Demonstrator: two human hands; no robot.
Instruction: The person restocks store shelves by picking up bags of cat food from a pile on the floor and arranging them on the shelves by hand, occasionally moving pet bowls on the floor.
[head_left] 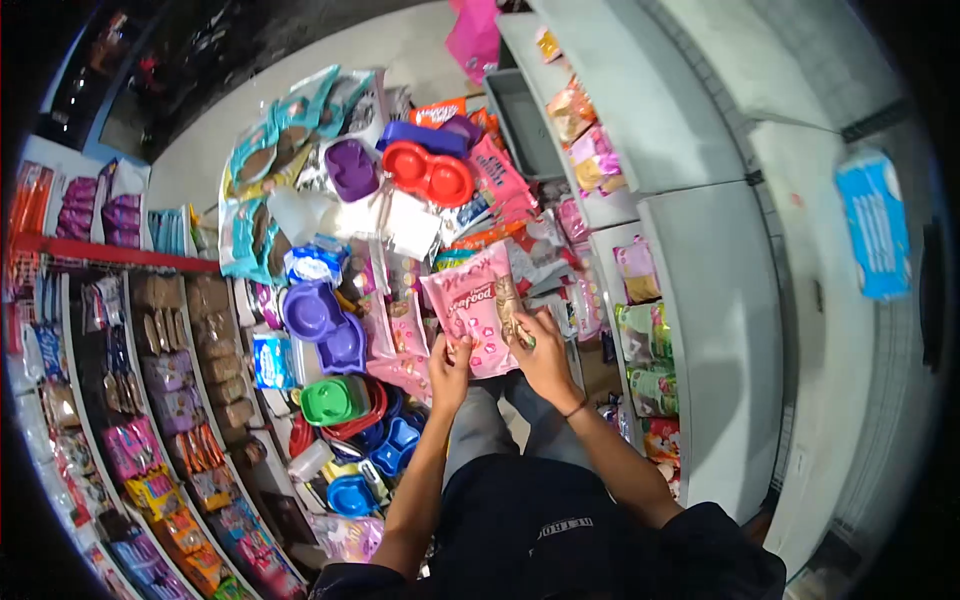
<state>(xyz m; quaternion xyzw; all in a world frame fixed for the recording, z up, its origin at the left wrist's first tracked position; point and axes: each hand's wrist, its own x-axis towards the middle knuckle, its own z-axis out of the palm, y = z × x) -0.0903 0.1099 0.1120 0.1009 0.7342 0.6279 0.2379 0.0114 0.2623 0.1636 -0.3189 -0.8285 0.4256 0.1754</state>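
Both hands hold a pink pet food bag (468,310) with "Seafood" lettering and a cat picture, raised above my knees. My left hand (449,372) grips its lower left corner, thumb on the front. On the lower right edge, my right hand (542,356) is closed in the same way. Behind and left of the bag lie more pink bags (402,328). A purple double bowl (325,325) sits to the left of them, with a green bowl (335,400) below it. Farther up, a red double bowl (428,173) rests on the pile.
Shelves of packaged goods (185,380) run along the left. At right stands a white shelf unit (710,350) holding green packs (645,335). A grey crate (525,125) is at the far side. Blue bowls (397,446) lie near my left forearm. A blue pack (873,225) is at far right.
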